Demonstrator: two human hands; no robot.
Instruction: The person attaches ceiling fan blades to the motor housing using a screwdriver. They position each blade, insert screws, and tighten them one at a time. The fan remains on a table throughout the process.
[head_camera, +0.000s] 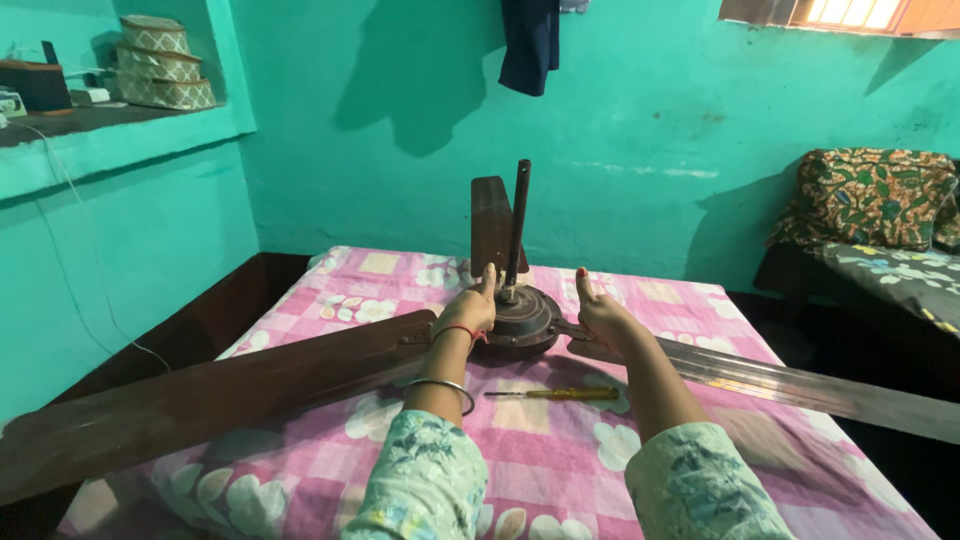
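Note:
A dark brown ceiling fan lies on a bed, its round motor housing (520, 322) in the middle with a dark rod (517, 228) standing up from it. My left hand (470, 310) grips the left side of the housing where a long blade (215, 395) joins. My right hand (600, 315) grips the right side at the root of another blade (800, 385). A third blade (490, 225) points away toward the wall. A screwdriver with a yellow handle (560, 394) lies on the sheet between my forearms.
The bed has a pink checked floral sheet (540, 470). Turquoise walls surround it. A shelf at upper left holds stacked patterned boxes (160, 65). Dark cloth (530, 45) hangs on the wall. Another bed with a patterned pillow (870, 200) stands at right.

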